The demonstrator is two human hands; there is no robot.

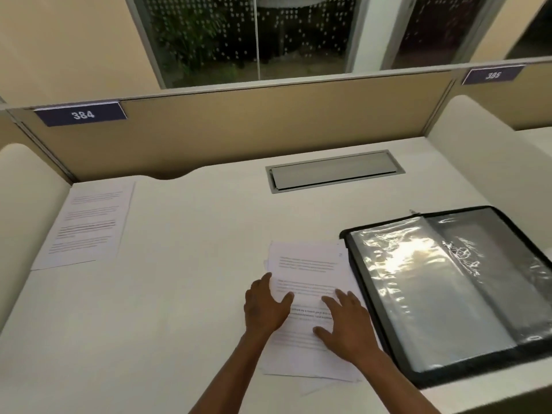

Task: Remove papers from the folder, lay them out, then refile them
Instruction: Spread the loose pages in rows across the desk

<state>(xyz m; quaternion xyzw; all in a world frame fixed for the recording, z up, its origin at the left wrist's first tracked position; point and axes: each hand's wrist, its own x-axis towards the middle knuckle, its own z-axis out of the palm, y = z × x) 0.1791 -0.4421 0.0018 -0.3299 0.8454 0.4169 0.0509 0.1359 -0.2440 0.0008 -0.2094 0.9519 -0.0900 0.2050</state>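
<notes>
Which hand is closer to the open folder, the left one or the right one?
The right hand. It rests on the paper stack just beside the folder, near its left edge. The left hand lies on the stack's far side, farther from the folder.

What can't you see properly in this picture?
1. Head view: the words on the single white printed sheet are too small and blurred to read.
2. The loose stack of white papers is partly covered by the left hand and right hand.
3. Glare hides what is inside the black folder's shiny clear plastic sleeves.
</notes>
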